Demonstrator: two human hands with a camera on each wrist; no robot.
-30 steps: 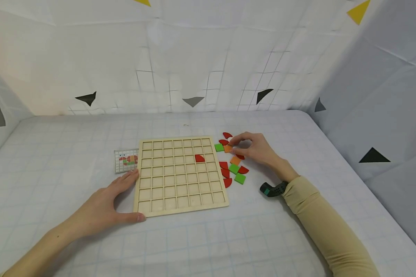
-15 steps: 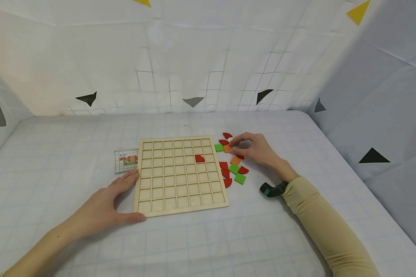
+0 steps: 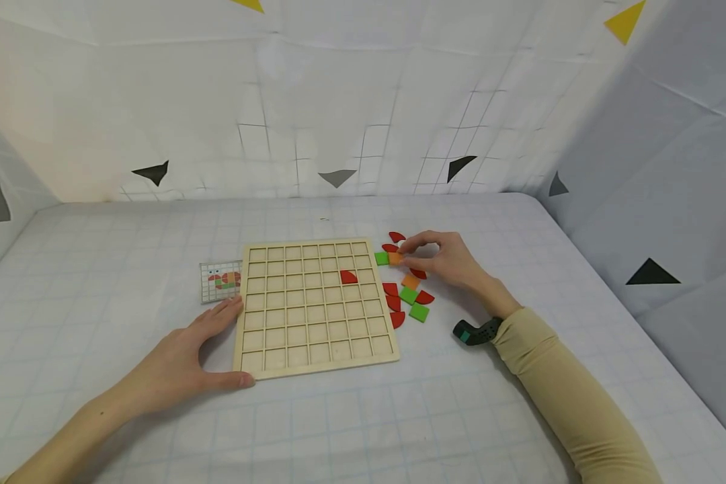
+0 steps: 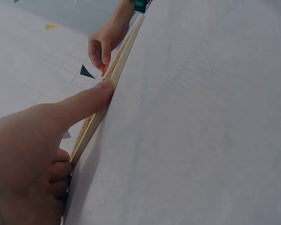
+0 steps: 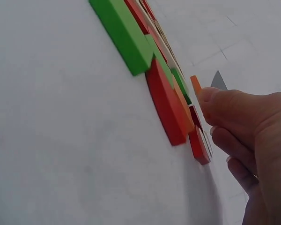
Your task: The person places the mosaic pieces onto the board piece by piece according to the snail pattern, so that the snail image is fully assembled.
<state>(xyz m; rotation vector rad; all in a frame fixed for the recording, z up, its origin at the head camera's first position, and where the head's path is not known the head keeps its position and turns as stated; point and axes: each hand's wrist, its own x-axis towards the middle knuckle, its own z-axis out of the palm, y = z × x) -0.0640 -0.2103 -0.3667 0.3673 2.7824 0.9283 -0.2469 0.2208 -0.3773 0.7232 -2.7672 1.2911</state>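
Note:
My right hand (image 3: pixel 448 257) pinches an orange square tile (image 3: pixel 396 258) between thumb and fingertips, just right of the wooden grid board (image 3: pixel 314 368). In the right wrist view this orange tile (image 5: pixel 195 85) appears raised above the other pieces. One red quarter-round tile (image 3: pixel 349 277) sits in a cell in the board's upper right part. At the board's lower left, my left hand (image 3: pixel 184 356) rests against the frame. Its thumb touches the near corner and its fingers reach the left edge. A green square tile (image 3: pixel 382 259) lies between the board and the orange one.
Red quarter-round tiles (image 3: pixel 397 319), green squares (image 3: pixel 419 312) and a second orange square (image 3: pixel 411 281) lie loose right of the board. A small pattern card (image 3: pixel 220 281) lies partly under or against the board's left edge. A white cloth wall stands behind the table.
The orange tile and the right fingertips have shifted very slightly left and up, and the tile covers a bit more beside the green square. My left hand and the board have stayed put.

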